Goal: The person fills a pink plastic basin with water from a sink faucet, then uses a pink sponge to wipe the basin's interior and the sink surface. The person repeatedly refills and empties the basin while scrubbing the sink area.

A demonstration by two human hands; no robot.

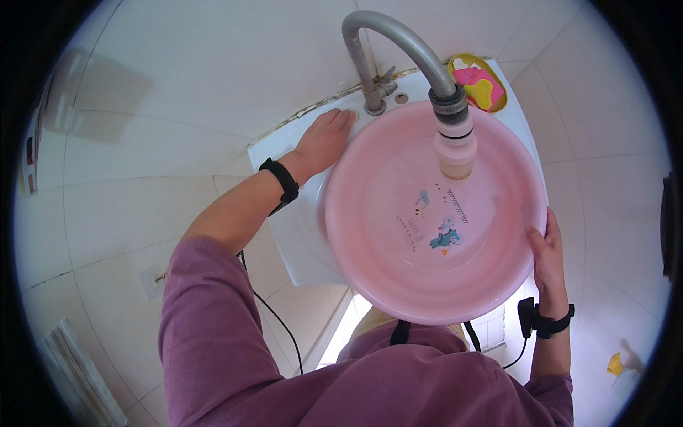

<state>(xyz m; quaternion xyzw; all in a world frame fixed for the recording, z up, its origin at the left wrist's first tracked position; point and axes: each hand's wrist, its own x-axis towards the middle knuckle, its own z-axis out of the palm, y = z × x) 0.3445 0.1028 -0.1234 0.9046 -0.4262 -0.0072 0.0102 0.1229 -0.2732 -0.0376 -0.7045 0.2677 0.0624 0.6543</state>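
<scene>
A round pink plastic basin (384, 256) sits over the white washbasin (307, 245), with printed pictures on its inner bottom. My right hand (548, 253) grips its right rim, thumb on top. To the left of the basin, my left hand (326, 136) lies palm down on the back ledge of the washbasin, close to the pink rim. Its thumb and palm are hidden from me. The grey curved faucet (395, 24) arches over the basin, and its pink and clear nozzle (455, 147) points down into it. No stream of water shows under the nozzle.
A yellow soap dish (499, 101) with pink and yellow pieces stands at the back right corner. The faucet's handle (389, 80) is beside its base. Tiled wall (240, 69) closes off the back. A black cable (280, 320) hangs below my left arm.
</scene>
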